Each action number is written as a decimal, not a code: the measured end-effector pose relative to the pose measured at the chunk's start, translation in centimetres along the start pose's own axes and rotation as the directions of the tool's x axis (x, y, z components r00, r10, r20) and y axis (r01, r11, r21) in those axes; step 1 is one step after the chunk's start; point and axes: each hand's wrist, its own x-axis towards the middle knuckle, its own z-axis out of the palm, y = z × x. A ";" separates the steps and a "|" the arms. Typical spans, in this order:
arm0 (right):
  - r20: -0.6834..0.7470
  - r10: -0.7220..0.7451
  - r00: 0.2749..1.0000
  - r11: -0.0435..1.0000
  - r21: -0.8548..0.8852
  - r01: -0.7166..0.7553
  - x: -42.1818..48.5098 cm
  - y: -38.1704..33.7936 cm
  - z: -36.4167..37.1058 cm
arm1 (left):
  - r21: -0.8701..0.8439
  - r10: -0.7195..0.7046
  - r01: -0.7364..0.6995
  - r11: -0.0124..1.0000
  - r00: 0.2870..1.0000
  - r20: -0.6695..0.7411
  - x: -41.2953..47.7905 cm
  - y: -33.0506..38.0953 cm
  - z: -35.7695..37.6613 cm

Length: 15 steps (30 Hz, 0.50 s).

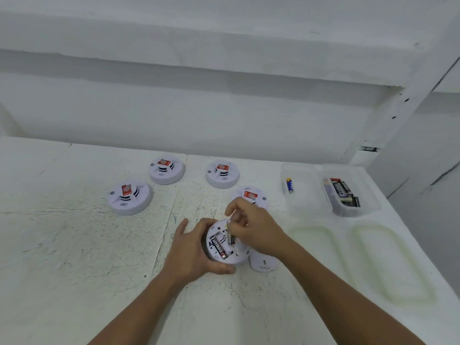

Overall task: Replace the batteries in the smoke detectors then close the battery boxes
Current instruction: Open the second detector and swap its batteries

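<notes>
The open smoke detector (225,253), a round white plastic shell turned underside up, is sitting near the middle of the surface (74,245), toward its front edge. One black battery (219,247) is lying in its compartment. The left hand (191,250) is cupping the rim, fingers curled around it, while the right hand (254,227) is pinching a second battery (231,236) over the empty slot. A white cover (263,263) is lying just beside it. The right hand is partly hiding one closed detector (250,195); three others (130,198) are standing farther back. Toward the right edge, two clear tubs are holding a blue battery (290,185) and black batteries (344,192), with translucent lids (393,265) lying nearer. The white surface is looking scratched.
</notes>
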 end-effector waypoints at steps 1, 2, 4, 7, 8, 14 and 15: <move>-0.038 0.052 0.998 0.994 0.097 -0.048 0.4 0.3 -0.8 | -0.002 -0.008 0.008 1.000 1.000 -0.003 0.0 0.1 0.0; -0.083 0.094 0.992 0.978 0.196 -0.077 0.9 0.6 -1.8 | 0.003 -0.014 0.014 1.000 1.000 -0.006 0.0 0.1 0.0; -0.204 0.162 0.966 0.930 0.358 -0.080 2.0 1.4 -4.5 | 0.015 -0.023 0.023 1.000 1.000 -0.005 0.0 0.4 -0.1; -0.424 0.277 0.862 0.896 0.439 -0.072 3.5 2.9 -9.1 | 0.020 -0.032 0.032 0.999 0.999 0.001 0.0 0.5 -0.1; -0.491 0.301 0.818 0.914 0.394 -0.100 3.9 3.5 -10.4 | 0.022 -0.032 0.032 0.999 0.999 0.001 0.0 0.6 -0.1; -0.575 0.246 0.780 0.948 -0.026 -0.318 6.1 7.5 -13.0 | 0.028 -0.021 0.021 0.999 1.000 -0.007 0.1 0.5 0.0; -0.574 0.226 0.787 0.940 -0.085 -0.331 6.4 8.0 -12.9 | 0.031 -0.020 0.021 0.999 1.000 -0.007 0.1 0.5 0.0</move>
